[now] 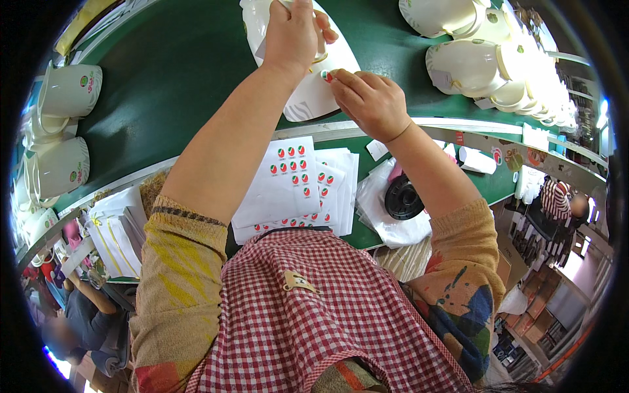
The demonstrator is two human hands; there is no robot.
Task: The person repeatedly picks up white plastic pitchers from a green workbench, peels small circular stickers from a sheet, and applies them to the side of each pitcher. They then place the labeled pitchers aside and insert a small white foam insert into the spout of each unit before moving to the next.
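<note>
A glossy white plastic housing (pixel 308 98) with a grey leaf pattern lies on the green work surface at the top middle; its exact kind I cannot tell. My left hand (pixel 295 39) is closed on its upper part, and the fingers partly hide what they grip. Just to the right, my right hand (pixel 372 101) pinches a small red, green and white sticker (pixel 326 76) between thumb and forefinger, close over the housing. Below my hands lie white sticker sheets (pixel 262 200) bearing rows of the same small round stickers.
Similar white housings stand on the green belt (pixel 164 72), some at left (pixel 72 92), several at right (pixel 465 65). A metal rail (pixel 432 122) runs along the belt's near edge. Clear plastic bags and a black round part (pixel 401 196) lie right of the sheets. A person (pixel 92 321) sits at lower left.
</note>
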